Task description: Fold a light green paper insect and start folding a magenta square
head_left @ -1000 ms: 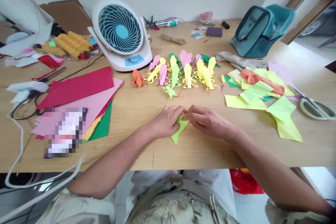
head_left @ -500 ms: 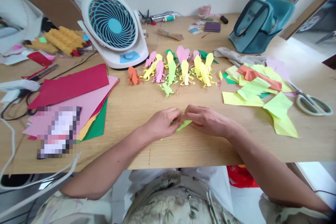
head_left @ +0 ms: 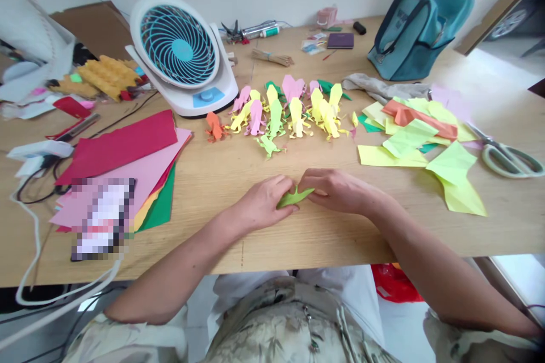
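Note:
A small piece of folded green paper is held between my two hands, just above the wooden table near its front. My left hand pinches its left end, thumb below and fingers curled over the top. From the other side, the bent fingers of my right hand grip the pointed right end. Part of the paper is hidden behind the fingers. Beyond my hands stand several folded paper figures, among them a light green one, an orange one and a yellow one.
To the left lie stacked coloured sheets and a blurred-out object, with a fan behind. Loose paper pieces, scissors and a teal bag are on the right. A white cable hangs over the left front edge.
The green paper has turned and shows more of its surface now. My left thumb has shifted lower along it. The whole view has tilted slightly.

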A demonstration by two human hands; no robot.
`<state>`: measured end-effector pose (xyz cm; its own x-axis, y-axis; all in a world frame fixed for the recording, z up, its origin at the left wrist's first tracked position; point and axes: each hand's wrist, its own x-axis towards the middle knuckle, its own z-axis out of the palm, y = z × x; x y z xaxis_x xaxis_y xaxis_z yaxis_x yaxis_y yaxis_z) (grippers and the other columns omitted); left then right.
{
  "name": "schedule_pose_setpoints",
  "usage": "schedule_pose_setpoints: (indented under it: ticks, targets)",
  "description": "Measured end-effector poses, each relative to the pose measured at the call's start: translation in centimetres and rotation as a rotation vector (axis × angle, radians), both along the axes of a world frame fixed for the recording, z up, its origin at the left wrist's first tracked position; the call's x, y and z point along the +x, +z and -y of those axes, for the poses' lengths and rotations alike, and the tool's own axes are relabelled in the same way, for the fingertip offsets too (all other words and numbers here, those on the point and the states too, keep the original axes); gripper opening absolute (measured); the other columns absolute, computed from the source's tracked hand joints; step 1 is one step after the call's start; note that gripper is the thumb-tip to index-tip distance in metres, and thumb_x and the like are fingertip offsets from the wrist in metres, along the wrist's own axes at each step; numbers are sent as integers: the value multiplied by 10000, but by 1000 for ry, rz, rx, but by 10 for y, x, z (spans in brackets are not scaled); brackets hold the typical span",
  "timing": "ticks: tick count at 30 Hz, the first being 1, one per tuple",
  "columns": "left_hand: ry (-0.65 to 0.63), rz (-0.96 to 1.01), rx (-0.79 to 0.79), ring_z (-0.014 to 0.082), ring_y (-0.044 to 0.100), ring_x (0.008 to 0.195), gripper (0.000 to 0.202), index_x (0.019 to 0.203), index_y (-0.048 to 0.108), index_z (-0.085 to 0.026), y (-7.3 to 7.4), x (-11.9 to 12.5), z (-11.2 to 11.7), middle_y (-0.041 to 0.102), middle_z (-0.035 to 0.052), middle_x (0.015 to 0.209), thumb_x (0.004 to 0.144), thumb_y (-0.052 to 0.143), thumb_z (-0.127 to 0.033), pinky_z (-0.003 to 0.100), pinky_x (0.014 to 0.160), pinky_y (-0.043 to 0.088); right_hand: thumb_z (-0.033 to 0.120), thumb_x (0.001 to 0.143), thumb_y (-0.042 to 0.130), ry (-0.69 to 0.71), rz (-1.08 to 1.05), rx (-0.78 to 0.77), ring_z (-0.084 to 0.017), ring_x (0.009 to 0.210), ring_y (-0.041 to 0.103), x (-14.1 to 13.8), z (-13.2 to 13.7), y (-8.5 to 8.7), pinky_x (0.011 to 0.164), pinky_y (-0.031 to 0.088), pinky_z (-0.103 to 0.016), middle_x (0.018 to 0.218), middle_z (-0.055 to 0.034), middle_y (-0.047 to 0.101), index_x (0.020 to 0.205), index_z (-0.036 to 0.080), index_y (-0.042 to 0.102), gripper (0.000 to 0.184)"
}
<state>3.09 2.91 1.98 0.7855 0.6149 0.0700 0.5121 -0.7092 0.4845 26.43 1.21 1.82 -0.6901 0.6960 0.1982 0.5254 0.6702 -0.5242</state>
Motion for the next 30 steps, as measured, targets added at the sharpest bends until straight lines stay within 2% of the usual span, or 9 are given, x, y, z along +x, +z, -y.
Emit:
schedule_pose_setpoints:
  ticks: [7, 11, 14, 17, 21, 24, 27, 30]
  targets:
    - [-18, 41, -8, 136, 578, 737, 27, 927, 594, -190, -1, -5, -4, 622, 2, 845, 917, 590, -215, 247, 660, 395, 11, 819, 547, -54, -25, -65, -144, 808, 598, 5, -2, 5, 742, 449, -258, 914, -39, 627, 903, 190, 643, 220]
    - [-4, 67, -17, 132, 592, 739, 88, 946, 623, -197, -3, -4, -4, 639, 1, 841, 905, 558, -155, 240, 677, 404, 13, 795, 589, -72, -58, -125, -126, 811, 585, 5, -1, 5, 736, 448, -242, 969, -32, 570, 968, 205, 676, 273]
    - [16, 71, -10, 136, 594, 736, 55, 936, 627, -196, -3, -3, -2, 637, 2, 831, 895, 591, -191, 238, 659, 402, 4, 794, 586, -67, -83, -130, -110, 779, 562, 4, -1, 2, 713, 432, -228, 930, -20, 534, 970, 213, 706, 298]
    - [14, 73, 20, 138, 606, 747, 74, 963, 637, -195, -3, -2, 0, 652, 10, 859, 905, 592, -205, 242, 658, 404, 3, 801, 573, -83, -113, -124, -95, 716, 526, 5, -2, 2, 672, 415, -218, 884, -14, 523, 912, 194, 713, 262]
    - [46, 107, 39, 143, 633, 785, 112, 975, 650, -200, -7, 0, 1, 685, 21, 903, 930, 550, -182, 247, 679, 422, 45, 809, 577, -177, -107, -134, -94, 683, 515, 7, -3, 5, 631, 404, -212, 865, -18, 561, 865, 177, 686, 180]
    - [85, 124, 36, 143, 645, 792, 101, 951, 650, -201, -11, 1, 1, 695, 19, 918, 935, 550, -193, 250, 686, 437, 105, 826, 573, -247, -74, -189, -89, 628, 491, 7, -2, 6, 594, 380, -206, 751, 12, 564, 864, 182, 677, 135]
    - [123, 132, 39, 147, 660, 822, 81, 967, 638, -212, -12, 2, 2, 693, 26, 1015, 926, 572, -233, 244, 667, 456, 158, 844, 557, -267, -86, -271, -85, 563, 429, 6, -1, 6, 543, 334, -203, 619, 52, 498, 884, 190, 688, 141]
    - [108, 119, 50, 177, 673, 976, 146, 1051, 601, -228, -10, 4, 1, 653, 44, 1251, 906, 587, -242, 256, 688, 485, 195, 853, 574, -246, -143, -307, -86, 583, 451, 5, -2, 4, 558, 347, -206, 644, 44, 543, 892, 183, 698, 131]
